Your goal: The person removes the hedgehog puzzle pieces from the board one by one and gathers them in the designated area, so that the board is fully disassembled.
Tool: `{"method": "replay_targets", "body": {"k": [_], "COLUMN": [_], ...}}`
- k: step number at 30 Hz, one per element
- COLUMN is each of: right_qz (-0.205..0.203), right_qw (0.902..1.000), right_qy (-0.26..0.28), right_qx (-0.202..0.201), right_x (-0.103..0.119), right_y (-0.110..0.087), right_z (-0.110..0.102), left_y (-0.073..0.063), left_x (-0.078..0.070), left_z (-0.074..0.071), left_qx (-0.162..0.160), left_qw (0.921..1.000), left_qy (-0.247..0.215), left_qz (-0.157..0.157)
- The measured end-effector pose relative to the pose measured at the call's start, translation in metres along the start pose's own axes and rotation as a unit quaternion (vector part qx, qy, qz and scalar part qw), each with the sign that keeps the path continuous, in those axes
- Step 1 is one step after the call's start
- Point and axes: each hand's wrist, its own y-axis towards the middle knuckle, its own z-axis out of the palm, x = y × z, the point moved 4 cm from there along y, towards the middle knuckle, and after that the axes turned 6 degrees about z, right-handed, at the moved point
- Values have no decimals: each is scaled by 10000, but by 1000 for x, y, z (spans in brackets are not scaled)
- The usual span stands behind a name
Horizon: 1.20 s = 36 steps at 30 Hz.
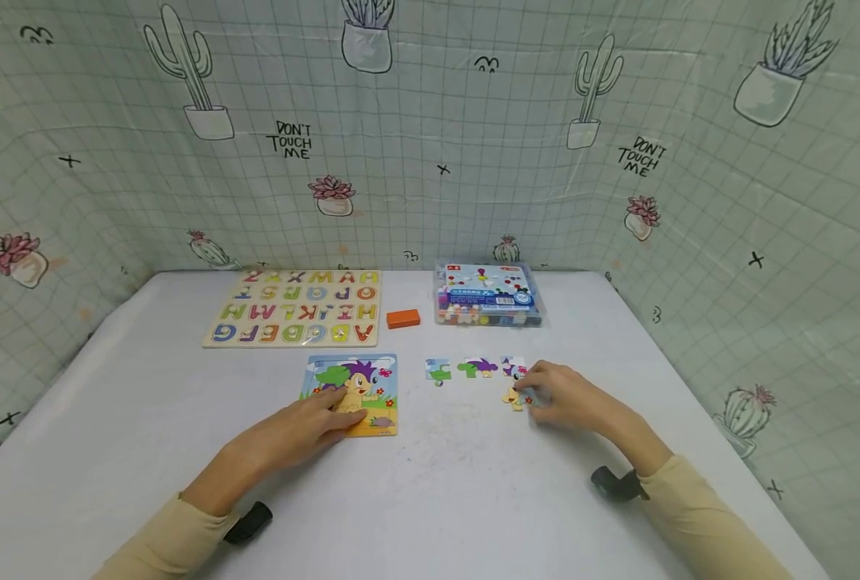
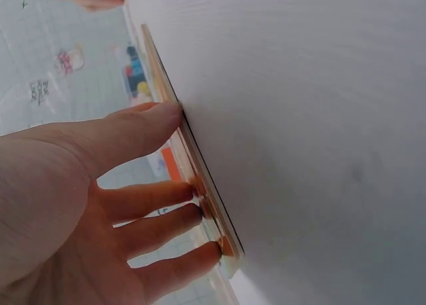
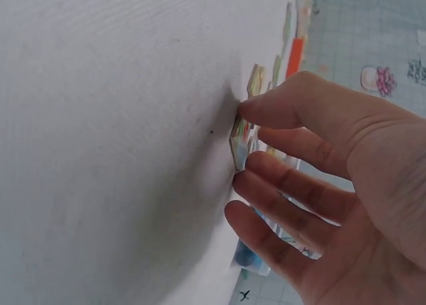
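Note:
My left hand [image 1: 306,427] rests on a square picture puzzle [image 1: 384,374] showing a purple-haired cartoon character. Its fingers lie on the picture, and in the left wrist view the thumb touches the near edge of the board [image 2: 206,185]. Farther right, my right hand [image 1: 571,395] pinches a small jigsaw piece [image 3: 239,145] at the table surface, with thumb and fingers bent about it. Close to those fingertips lie other loose pieces, one yellow [image 1: 514,399]. To their left sit a green-and-blue piece [image 1: 438,370] and a purple-and-green piece [image 1: 479,367].
A wooden alphabet board [image 1: 292,310] lies at the back left. Beside it is an orange block [image 1: 403,319]. A clear plastic box [image 1: 488,294] with colourful parts stands at the back right. Patterned cloth [image 1: 430,161] hangs behind the white table [image 1: 444,507].

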Motion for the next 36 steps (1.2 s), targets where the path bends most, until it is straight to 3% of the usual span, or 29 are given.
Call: {"method": "replay_targets", "body": {"k": [7,13,24,32,36], "right_qz": [13,-61,-504,-910,-881], "right_qw": [9998,10000,9976,9940,9943], "right_qy": [-28,-46,24,-37,-113], "right_qx": [-184,9,468,607,594], "right_x": [14,36,106,158,172], "right_y": [3,17,61,98,112], "right_z": [-3,-3,19,40,46], "left_y": [-6,-10,-17,-21,-21], "left_x": [4,8,12,17,19], "left_z": [-1,-5,-6,-9,-9], "left_qx": [-128,-155,-213,-326,-306], "left_qw": [9999,9997,9993,9993,9994], "left_qy": [43,164,266,155,87], "left_qz": [-68,8,-179,99,140]}}
